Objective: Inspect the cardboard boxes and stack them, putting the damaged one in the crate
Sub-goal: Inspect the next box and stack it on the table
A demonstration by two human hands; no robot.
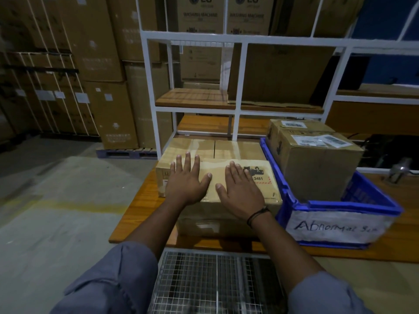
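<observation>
Grey sleeves point(118, 279) are framing a wire mesh panel point(215, 279) at the bottom of the view. Beyond it the left hand point(188, 184) and right hand point(240, 189) are lying flat on the top box point(213, 168), fingers straight and spread, gripping nothing. That box is sitting on a lower box point(215, 223) on the wooden table point(140, 211), with a taped rear box point(215, 147) touching it behind. Stacking is looking well advanced, perhaps at its final squaring-up, though I cannot tell whether more boxes are waiting. One blue crate point(340, 206) is standing just beside the stack, already holding two cartons, a front carton point(317, 168) and a back carton point(292, 124). Counting: two hands, three stacked boxes, two crated, one crate.
</observation>
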